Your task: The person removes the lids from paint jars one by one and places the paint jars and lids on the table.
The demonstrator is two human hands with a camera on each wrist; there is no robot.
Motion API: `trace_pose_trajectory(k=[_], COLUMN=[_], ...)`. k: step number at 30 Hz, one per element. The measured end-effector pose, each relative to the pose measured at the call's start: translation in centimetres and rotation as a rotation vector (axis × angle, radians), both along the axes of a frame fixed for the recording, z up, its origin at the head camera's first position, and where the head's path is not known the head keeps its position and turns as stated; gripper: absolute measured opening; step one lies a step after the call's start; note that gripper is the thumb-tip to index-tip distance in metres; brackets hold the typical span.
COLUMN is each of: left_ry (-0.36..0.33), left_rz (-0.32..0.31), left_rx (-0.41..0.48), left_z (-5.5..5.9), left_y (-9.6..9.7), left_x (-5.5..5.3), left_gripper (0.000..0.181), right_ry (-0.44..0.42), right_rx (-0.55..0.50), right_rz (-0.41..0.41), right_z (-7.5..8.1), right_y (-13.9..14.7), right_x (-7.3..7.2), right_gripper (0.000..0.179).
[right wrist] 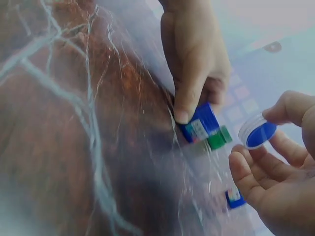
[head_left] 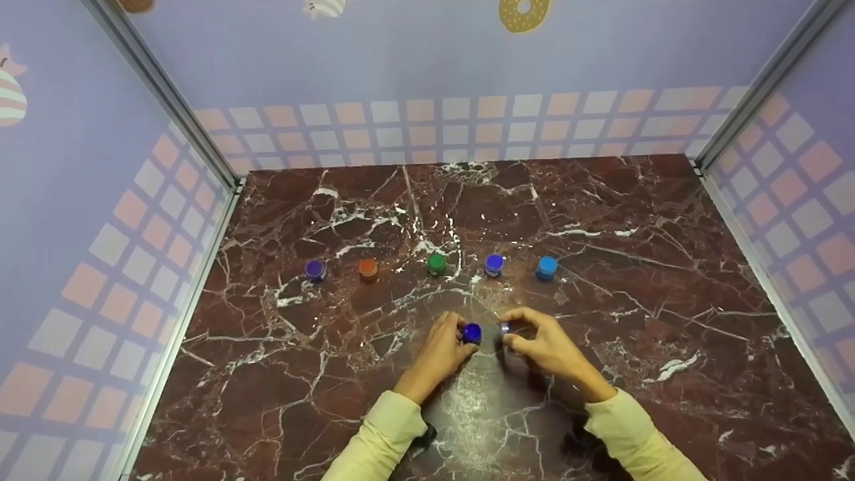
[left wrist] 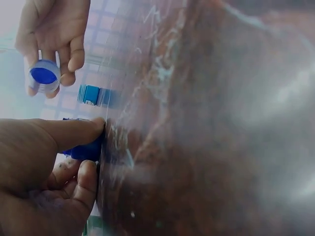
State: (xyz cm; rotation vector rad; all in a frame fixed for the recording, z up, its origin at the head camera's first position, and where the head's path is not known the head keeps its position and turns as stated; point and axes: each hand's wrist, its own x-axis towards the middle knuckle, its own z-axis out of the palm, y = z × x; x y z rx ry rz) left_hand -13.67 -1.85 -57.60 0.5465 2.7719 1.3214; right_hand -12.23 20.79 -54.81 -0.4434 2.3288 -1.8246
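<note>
My left hand [head_left: 441, 344] grips a small dark blue paint jar [head_left: 472, 333] by its sides, upright at the tabletop. The jar's top is off, and blue shows inside its mouth in the head view. A little to the right, my right hand [head_left: 544, 341] pinches a clear screw lid [right wrist: 258, 131] between thumb and fingers. Blue paint coats the lid's inside, which faces sideways. Lid and jar are apart, with a short gap between the two hands. In the right wrist view the jar [right wrist: 199, 123] carries a pale label.
Beyond the hands stands a row of closed paint jars: purple [head_left: 314, 270], orange [head_left: 368, 270], green [head_left: 436, 264], blue-violet [head_left: 494, 265] and light blue [head_left: 546, 268]. They rest on a dark red marbled table [head_left: 267, 374]. Patterned panels [head_left: 441, 60] wall in the back and both sides.
</note>
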Motion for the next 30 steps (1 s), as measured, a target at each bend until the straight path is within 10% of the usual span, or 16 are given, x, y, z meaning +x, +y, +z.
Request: trace_pose_trajectory(k=[30], left_ry=[-0.083], left_rz=[-0.024], left_rx=[-0.067], left_z=[1.5], left_y=[0.3], left_x=[-0.3], left_gripper=[0.034], right_ry=[-0.1], right_rx=[-0.089], right_rz=[-0.178], right_z=[-0.8], right_y=[9.6], right_x=[1.7], right_gripper=[0.043])
